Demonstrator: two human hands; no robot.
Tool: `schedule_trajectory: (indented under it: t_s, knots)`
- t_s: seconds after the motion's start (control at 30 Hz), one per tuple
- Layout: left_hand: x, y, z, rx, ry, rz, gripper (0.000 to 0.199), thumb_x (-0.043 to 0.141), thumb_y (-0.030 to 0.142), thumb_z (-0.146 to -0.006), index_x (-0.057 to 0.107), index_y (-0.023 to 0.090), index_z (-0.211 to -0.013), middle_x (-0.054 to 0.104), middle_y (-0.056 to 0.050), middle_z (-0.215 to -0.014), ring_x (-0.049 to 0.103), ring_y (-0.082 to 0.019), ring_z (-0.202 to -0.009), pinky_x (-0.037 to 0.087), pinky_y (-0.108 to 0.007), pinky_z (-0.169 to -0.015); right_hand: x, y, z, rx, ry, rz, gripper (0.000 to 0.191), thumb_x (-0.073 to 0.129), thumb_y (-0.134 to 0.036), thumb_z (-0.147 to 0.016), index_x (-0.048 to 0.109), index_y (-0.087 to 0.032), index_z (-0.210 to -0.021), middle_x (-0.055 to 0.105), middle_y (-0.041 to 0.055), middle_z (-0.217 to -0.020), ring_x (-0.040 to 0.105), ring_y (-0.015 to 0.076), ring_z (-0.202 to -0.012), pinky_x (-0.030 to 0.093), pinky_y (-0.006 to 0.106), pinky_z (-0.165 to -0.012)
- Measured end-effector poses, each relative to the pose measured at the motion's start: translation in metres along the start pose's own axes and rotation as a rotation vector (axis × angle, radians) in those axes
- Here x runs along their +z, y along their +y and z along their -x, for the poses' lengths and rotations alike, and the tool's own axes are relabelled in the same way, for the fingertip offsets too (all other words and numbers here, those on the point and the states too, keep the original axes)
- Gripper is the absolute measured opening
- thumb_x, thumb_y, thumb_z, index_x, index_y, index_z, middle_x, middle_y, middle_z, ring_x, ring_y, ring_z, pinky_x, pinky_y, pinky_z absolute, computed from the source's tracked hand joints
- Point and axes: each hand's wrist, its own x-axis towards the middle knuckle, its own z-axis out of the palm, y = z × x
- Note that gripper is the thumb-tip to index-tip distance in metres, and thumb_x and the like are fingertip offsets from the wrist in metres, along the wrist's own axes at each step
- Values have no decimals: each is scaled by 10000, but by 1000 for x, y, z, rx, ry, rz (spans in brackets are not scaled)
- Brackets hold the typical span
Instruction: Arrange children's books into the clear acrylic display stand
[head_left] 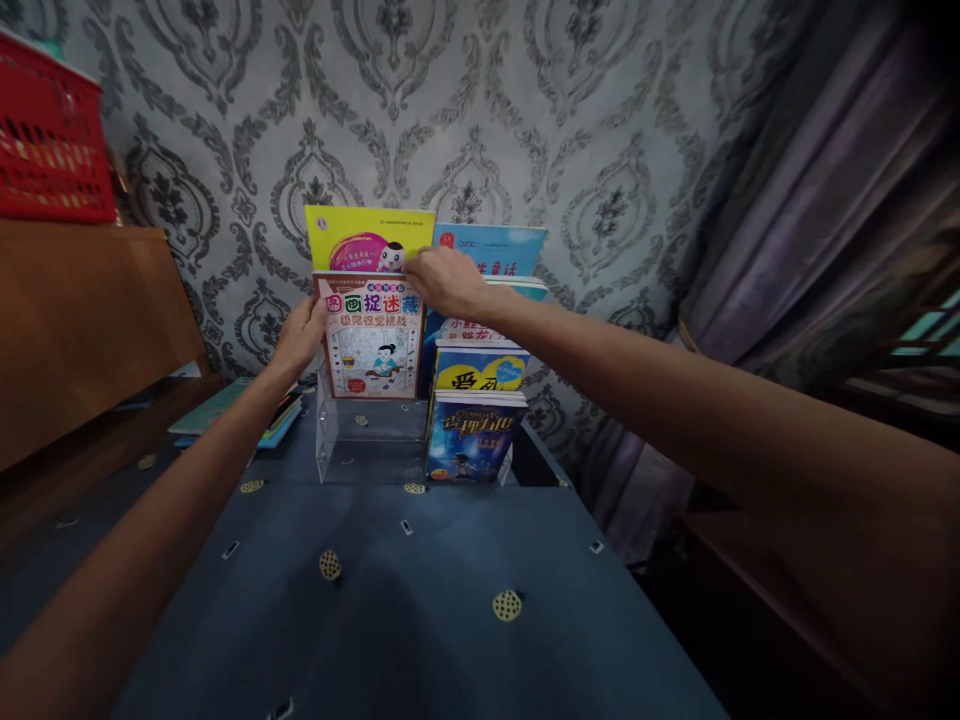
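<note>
A brown-bordered picture book stands upright in the left column of a clear tiered rack. My left hand is closed at the book's left edge, near its upper corner. My right hand pinches the upper right corner of the same book. Behind it rises a yellow book. On the rack's right side, books stand in tiers: a light blue book at the back, a yellow-and-blue book lower down, and a dark blue book in front. My right hand and forearm partly cover the upper right books.
A stack of thin books lies left of the rack on the blue patterned tablecloth. A red basket sits on a wooden cabinet at the left. Patterned wallpaper is behind, and a purple curtain hangs at the right.
</note>
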Motion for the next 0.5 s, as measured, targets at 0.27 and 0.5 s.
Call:
schedule_trajectory:
  t_s: [0.27, 0.5]
  knots:
    - [1, 11, 0, 27, -17, -7, 521, 437, 647, -934, 643, 170, -971, 709, -103, -973, 652, -288, -992, 516, -441, -972, 5, 2, -6, -7, 20, -64, 322, 409, -169, -1025, 697, -125, -1164, 721, 164, -1224, 658, 270, -1077, 447, 360, -850]
    - [1, 16, 1, -38, -31, -8, 511, 427, 659, -909, 618, 185, -910, 693, -90, -916, 647, -278, -922, 543, -437, -910, 5, 10, -10, -30, 15, -162, 308, 433, -199, -1021, 726, -156, -1106, 753, 137, -1130, 676, 267, -1014, 461, 367, -828]
